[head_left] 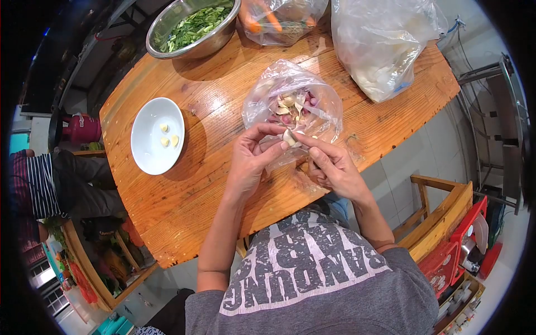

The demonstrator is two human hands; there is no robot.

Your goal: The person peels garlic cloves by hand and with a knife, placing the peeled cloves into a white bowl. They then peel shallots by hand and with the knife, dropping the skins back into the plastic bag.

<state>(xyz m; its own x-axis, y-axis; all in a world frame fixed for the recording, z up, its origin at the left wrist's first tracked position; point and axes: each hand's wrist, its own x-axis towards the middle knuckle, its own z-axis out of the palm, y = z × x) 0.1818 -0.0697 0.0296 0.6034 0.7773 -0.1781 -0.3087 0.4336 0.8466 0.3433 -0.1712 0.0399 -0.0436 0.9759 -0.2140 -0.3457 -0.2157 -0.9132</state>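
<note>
My left hand (255, 155) pinches a pale garlic clove (289, 137) between thumb and fingers, over the near edge of an open clear plastic bag (329, 106). My right hand (333, 168) is closed, its forefinger reaching to the clove. What lies inside its curled fingers is hidden. Inside the bag are garlic pieces (287, 101), loose skins and small purple-red bulbs (310, 100). To the left stands a white bowl (143, 153) with three peeled cloves (164, 142) in it.
On the wooden table (212, 134), a metal bowl (218, 43) of chopped greens stands at the far left. A bag of carrots (273, 22) and a larger plastic bag (379, 50) sit at the back. Another person (78, 184) is at the left; a wooden stool (441, 212) stands right.
</note>
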